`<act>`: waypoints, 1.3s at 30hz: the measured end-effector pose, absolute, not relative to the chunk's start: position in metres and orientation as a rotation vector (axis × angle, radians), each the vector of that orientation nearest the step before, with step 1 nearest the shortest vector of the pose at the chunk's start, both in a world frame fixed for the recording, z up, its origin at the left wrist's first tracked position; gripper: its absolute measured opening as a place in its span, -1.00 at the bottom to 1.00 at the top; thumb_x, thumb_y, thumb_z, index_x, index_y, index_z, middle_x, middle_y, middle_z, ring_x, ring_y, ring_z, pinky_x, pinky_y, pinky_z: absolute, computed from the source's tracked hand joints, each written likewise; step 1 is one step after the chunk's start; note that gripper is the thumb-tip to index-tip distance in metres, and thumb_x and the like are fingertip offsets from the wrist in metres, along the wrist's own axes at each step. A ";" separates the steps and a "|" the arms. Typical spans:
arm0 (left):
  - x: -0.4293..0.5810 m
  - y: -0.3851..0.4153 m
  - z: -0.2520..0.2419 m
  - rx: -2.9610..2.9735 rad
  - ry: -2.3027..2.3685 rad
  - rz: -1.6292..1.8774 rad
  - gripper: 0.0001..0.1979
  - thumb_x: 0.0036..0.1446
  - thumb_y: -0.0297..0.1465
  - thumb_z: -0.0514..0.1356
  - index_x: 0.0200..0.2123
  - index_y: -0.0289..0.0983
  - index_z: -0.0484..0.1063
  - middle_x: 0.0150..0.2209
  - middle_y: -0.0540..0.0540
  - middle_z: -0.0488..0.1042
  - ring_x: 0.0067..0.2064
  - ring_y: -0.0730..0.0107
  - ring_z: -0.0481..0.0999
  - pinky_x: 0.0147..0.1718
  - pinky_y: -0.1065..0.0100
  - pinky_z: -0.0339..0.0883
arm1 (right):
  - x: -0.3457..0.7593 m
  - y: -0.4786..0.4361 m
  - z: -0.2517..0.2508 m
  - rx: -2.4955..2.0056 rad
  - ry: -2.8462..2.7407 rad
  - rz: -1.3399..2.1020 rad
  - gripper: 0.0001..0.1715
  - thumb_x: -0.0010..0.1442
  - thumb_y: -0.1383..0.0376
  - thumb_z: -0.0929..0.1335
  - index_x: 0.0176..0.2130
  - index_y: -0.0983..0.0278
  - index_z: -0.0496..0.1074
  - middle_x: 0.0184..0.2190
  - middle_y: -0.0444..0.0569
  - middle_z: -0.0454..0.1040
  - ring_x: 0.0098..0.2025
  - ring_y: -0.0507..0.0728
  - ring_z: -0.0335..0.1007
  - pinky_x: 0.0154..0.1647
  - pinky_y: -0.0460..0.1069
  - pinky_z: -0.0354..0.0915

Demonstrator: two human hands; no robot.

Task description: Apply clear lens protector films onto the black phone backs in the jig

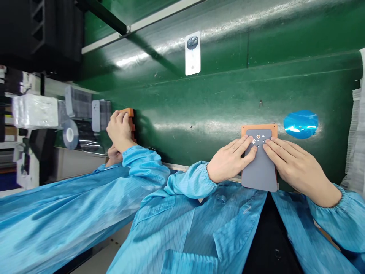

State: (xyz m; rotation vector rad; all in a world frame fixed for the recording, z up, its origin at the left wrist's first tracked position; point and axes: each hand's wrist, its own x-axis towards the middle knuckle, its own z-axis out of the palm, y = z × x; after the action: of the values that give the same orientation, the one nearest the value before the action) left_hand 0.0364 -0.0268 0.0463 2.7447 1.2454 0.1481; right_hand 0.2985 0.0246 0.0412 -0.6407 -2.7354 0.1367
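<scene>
The grey phone back panel (259,169) lies on the orange fixture (259,126) at the table's (216,110) near right, seemingly placed already; pressing or aligning looks unfinished. Left hand (232,160) and right hand (298,165) rest fingers on it, unclamped.

The left hand (228,161) and right hand (300,167) rest on a gray phone cover (259,171) over an orange block (259,126). Blue film (300,124) lies near it on the green table (213,102). 1 co-worker's hand (119,128) grips another orange brick (130,112).
</scene>
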 end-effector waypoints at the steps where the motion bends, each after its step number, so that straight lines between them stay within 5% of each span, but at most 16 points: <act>1: 0.038 -0.028 0.045 2.740 1.271 0.134 -0.61 0.45 -0.47 0.10 0.29 -0.39 0.28 0.36 -0.52 0.35 0.43 -0.12 0.37 0.34 -0.03 0.42 | 0.297 0.024 0.040 -0.649 -2.758 0.133 -0.54 0.43 0.54 0.25 0.26 0.59 0.37 0.25 0.35 0.49 0.27 0.43 0.49 0.25 0.27 0.49; 7: 0.042 -0.032 0.040 2.711 1.301 0.104 -0.54 0.40 -0.40 0.18 0.31 -0.35 0.26 0.41 -0.55 0.28 0.49 -0.25 0.24 0.37 -0.23 0.30 | 0.294 0.019 0.033 -0.711 -2.805 0.110 -0.47 0.44 0.53 0.23 0.34 0.63 0.28 0.36 0.39 0.37 0.38 0.45 0.37 0.35 0.35 0.37; 14: 0.042 -0.038 0.044 2.683 1.289 0.015 -0.48 0.38 -0.40 0.18 0.34 -0.39 0.22 0.43 -0.58 0.22 0.50 -0.23 0.21 0.40 -0.20 0.25 | 0.296 0.011 0.036 -0.721 -2.829 0.119 -0.44 0.44 0.52 0.22 0.36 0.65 0.25 0.36 0.40 0.36 0.38 0.46 0.36 0.36 0.35 0.36; 22: 0.030 -0.032 0.063 2.551 1.121 -0.127 -0.22 0.31 -0.09 0.28 0.44 -0.34 0.17 0.48 -0.51 0.16 0.47 -0.29 0.22 0.42 -0.29 0.14 | 0.300 0.002 0.037 -0.727 -2.855 0.126 -0.39 0.44 0.50 0.20 0.40 0.66 0.19 0.37 0.43 0.33 0.39 0.47 0.34 0.37 0.34 0.36; 27: 0.033 -0.027 0.069 2.498 1.127 -0.208 -0.15 0.24 -0.16 0.37 0.43 -0.42 0.17 0.48 -0.59 0.11 0.49 -0.29 0.18 0.41 -0.25 0.17 | 0.298 0.002 0.035 -0.729 -2.839 0.110 -0.41 0.43 0.52 0.21 0.37 0.70 0.24 0.36 0.47 0.34 0.37 0.48 0.36 0.35 0.34 0.39; 32: 0.003 -0.004 0.070 2.223 0.974 0.056 -0.21 0.28 -0.01 0.33 0.42 -0.25 0.28 0.40 -0.34 0.35 0.42 -0.12 0.31 0.36 -0.12 0.33 | 0.301 0.003 0.029 -0.707 -2.796 0.178 -0.41 0.41 0.51 0.25 0.36 0.67 0.28 0.35 0.45 0.36 0.38 0.48 0.36 0.35 0.34 0.39; 39: 0.016 0.053 0.043 1.988 1.325 0.512 -0.53 0.42 -0.17 0.23 0.26 -0.30 0.43 0.16 -0.22 0.58 0.23 0.17 0.50 0.29 0.11 0.34 | 0.306 0.004 0.026 -0.673 -2.752 0.211 -0.49 0.41 0.51 0.27 0.30 0.57 0.39 0.30 0.37 0.45 0.32 0.42 0.44 0.31 0.32 0.42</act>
State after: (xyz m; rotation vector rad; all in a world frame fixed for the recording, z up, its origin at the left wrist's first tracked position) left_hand 0.0161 0.0526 0.0426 1.9881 1.3252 0.5124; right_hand 0.3056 0.0041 0.0258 -0.6729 -2.7522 0.2111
